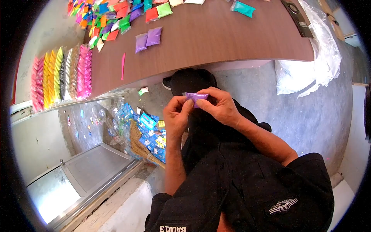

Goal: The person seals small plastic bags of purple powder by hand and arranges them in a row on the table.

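Both hands hold one small purple clay packet (196, 99) in clear film, above my lap and just off the table's near edge. My left hand (177, 112) pinches its left end between thumb and fingers. My right hand (220, 106) grips the other end, thumb lying across the front. Part of the packet is hidden behind the fingers. Two more purple packets, a lighter one (141, 42) and a deeper one (154, 36), lie side by side on the table. A thin pink stick (123, 66) rests to their left.
A heap of colourful packets (112, 19) covers the brown table's (216, 34) far left. Packet strips (62, 73) stand at the left. A teal packet (243, 8), a dark flat device (296, 18) and plastic sheeting (295, 75) are at right. Below lies a straw broom (139, 141).
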`<state>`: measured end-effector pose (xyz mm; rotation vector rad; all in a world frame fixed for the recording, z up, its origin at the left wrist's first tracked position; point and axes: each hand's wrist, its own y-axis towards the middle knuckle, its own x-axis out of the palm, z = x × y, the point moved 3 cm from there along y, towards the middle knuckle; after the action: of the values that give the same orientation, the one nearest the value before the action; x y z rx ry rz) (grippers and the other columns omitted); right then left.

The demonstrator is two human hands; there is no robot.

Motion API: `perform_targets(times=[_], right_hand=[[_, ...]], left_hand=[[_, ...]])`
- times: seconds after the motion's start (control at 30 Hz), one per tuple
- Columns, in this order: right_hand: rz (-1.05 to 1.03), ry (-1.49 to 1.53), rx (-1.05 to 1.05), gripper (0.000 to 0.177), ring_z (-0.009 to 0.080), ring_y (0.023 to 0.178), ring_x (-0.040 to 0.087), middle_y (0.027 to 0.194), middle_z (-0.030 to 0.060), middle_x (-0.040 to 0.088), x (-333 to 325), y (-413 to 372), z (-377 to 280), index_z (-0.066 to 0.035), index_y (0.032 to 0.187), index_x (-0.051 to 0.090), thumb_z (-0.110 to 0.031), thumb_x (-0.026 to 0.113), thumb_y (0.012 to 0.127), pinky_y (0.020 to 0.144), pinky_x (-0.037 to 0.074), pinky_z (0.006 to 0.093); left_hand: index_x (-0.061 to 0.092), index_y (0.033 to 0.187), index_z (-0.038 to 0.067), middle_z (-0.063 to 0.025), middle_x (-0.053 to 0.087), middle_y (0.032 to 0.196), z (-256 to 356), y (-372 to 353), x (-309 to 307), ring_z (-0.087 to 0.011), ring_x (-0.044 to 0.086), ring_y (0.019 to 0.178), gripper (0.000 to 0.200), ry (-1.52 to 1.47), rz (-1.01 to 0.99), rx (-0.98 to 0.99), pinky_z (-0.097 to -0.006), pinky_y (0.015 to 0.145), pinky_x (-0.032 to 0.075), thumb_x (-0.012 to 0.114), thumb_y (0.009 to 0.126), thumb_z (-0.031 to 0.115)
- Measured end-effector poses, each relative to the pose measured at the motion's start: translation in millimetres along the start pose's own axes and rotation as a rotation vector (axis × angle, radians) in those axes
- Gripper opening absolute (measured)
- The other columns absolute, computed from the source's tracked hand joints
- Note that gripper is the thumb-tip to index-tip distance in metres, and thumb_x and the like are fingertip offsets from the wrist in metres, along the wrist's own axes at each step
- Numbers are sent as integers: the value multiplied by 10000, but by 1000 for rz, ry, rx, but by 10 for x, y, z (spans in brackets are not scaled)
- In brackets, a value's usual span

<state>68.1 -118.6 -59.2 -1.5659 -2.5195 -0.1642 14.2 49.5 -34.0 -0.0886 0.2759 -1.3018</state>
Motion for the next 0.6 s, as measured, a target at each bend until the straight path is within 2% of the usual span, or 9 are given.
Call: perform_targets(times=[0.13, 0.23, 0.3, 0.37, 0.47, 0.6], right_hand=[[17, 81, 92, 226, 63, 810, 590, 935, 14, 648, 1, -3, -46, 16, 1090, 689, -144, 730, 935, 695, 494, 234], [19, 104, 142, 216, 65, 806, 590, 922, 13, 648, -15, -7, -94, 16, 1084, 688, -138, 723, 936, 694, 496, 236], [23, 99, 149, 211, 68, 801, 589, 914, 13, 648, -25, -20, -64, 13, 1083, 690, -136, 719, 936, 694, 496, 238], [12, 38, 28, 196, 77, 780, 587, 906, 20, 649, -20, -24, -15, 8, 1073, 699, -128, 714, 933, 678, 486, 240], [-14, -57, -39, 191, 88, 759, 586, 897, 32, 649, -9, -13, -57, 3, 1061, 708, -129, 721, 923, 660, 475, 244], [-42, -129, -33, 188, 96, 753, 591, 902, 43, 653, -6, 0, -75, 2, 1054, 710, -126, 724, 917, 646, 468, 248]], left_hand=[[688, 993, 6, 32, 651, 817, 63, -3, 60, -40, 569, 767, 102, 68, 56, 115, -209, 689, 443, 700, 959, 102], [691, 1014, 0, 26, 663, 845, 130, -5, 67, -49, 583, 782, 124, 117, 57, 102, -212, 704, 460, 703, 961, 112], [697, 1034, 0, 18, 674, 875, 163, -17, 69, -56, 598, 800, 155, -20, 28, -36, -217, 725, 476, 719, 952, 130], [699, 1041, 3, 14, 678, 888, 128, -15, 46, -59, 604, 807, 169, -47, 7, -58, -219, 735, 482, 728, 946, 139], [702, 1038, 9, 9, 682, 893, 62, -16, 43, -61, 606, 810, 180, -90, -14, -66, -220, 735, 483, 743, 934, 150], [695, 1035, 20, -14, 697, 902, -29, -6, -1, -82, 618, 802, 159, -25, -7, -38, -243, 745, 501, 719, 958, 158]])
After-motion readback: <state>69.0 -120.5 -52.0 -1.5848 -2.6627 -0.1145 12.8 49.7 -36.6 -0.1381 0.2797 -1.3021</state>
